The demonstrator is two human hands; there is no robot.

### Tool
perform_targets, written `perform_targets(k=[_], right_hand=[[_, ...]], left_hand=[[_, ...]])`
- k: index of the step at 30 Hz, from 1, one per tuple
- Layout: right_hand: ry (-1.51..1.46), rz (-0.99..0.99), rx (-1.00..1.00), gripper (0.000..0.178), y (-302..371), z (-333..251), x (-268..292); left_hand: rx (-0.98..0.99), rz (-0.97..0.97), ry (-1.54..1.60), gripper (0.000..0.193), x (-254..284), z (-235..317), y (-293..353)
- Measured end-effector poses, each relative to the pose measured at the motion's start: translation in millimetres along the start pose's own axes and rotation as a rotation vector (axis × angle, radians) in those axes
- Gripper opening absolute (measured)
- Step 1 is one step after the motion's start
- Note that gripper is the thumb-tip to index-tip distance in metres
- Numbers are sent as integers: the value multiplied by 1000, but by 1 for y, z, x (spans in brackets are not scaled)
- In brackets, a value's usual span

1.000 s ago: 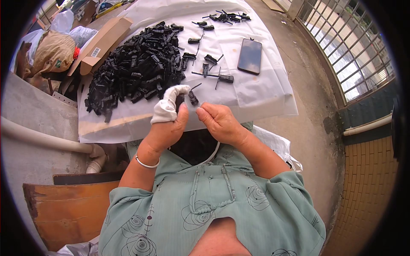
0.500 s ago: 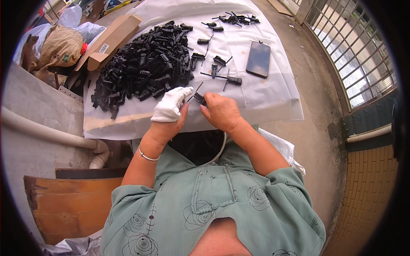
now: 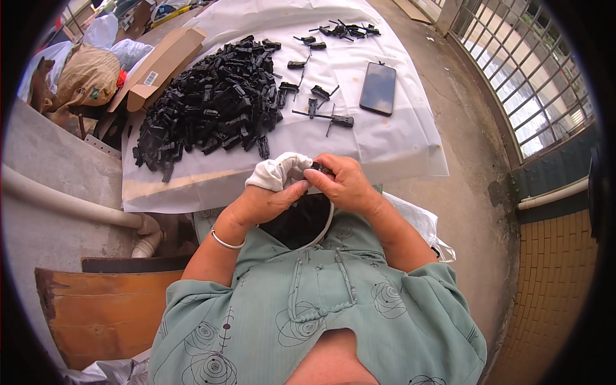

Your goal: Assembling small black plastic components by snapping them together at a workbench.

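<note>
My left hand (image 3: pixel 276 186), in a white glove that leaves the thumb bare, is closed at the table's near edge. It meets my bare right hand (image 3: pixel 346 183), and together they grip a small black plastic part (image 3: pixel 322 168), mostly hidden by the fingers. A large heap of similar black parts (image 3: pixel 212 96) lies beyond my left hand. Farther off and to the right are several loose parts with thin black rods, the nearest being a part with a long rod (image 3: pixel 343 120). Below my hands, a round container (image 3: pixel 298 224) with a pale rim holds dark contents I cannot make out.
A white sheet (image 3: pixel 410 151) covers the table. On it, a phone (image 3: pixel 377 88) lies to the right and a small cluster of black parts (image 3: pixel 346 29) at the far end. An open cardboard box (image 3: pixel 160 64) flanks the heap. Barred window (image 3: pixel 526 70) at right; pipe (image 3: pixel 70 199) at left.
My hands have drawn together and slightly nearer to me, closing round the black part that showed between them before. The whole view has shifted a little.
</note>
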State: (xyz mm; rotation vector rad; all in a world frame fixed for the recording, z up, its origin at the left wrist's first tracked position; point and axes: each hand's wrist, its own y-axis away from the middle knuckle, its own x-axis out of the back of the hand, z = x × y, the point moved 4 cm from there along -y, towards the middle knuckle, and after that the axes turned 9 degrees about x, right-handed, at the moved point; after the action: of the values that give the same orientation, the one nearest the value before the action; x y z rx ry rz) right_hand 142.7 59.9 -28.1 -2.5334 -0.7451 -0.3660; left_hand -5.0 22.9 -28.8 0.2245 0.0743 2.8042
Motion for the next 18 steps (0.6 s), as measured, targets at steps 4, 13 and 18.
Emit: perform_targets(k=[4,13,18], right_hand=[[101,153,74,27,5,-12,6],[253,117,576,34,6,-40,-11],[192,261,575,22,6,-38,-9]], left_hand=[[-86,109,132,21,-4,10,0],[10,215,322,19,-7,4,-5],[57,146,404,21,-9,-5,-3]])
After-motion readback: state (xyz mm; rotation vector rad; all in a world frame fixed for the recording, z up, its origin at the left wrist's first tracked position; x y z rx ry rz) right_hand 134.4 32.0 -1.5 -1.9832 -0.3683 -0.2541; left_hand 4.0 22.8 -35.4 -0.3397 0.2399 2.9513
